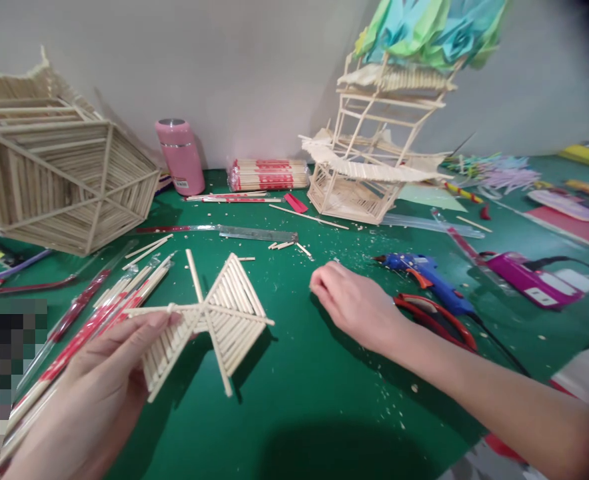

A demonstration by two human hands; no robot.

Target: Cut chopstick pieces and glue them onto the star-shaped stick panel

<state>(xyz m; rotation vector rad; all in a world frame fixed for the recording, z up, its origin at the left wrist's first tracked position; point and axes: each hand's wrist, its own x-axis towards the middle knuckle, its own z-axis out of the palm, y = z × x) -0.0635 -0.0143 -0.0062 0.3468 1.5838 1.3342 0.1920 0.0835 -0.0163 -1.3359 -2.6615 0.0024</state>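
Observation:
My left hand (109, 373) pinches the left part of a flat stick frame (237, 313), holding it just over the green table. The frame has spokes crossing at one hub; short sticks fill two sections on the right and one by my fingers. My right hand (349, 303) rests near the table with its fingers curled together; whatever it may hold is hidden. Beside its wrist lie red-handled pliers (439, 317) and a blue glue gun (424, 273). Loose and bagged sticks (94, 320) lie beside and partly behind my left hand.
A large stick structure (64, 173) stands at the left, a pink bottle (180, 157) behind. Wrapped stick bundles (269, 175) lie near the wall. A stick tower (374, 133) with green and blue paper stands back right. A purple device (534, 280) with a cable lies right.

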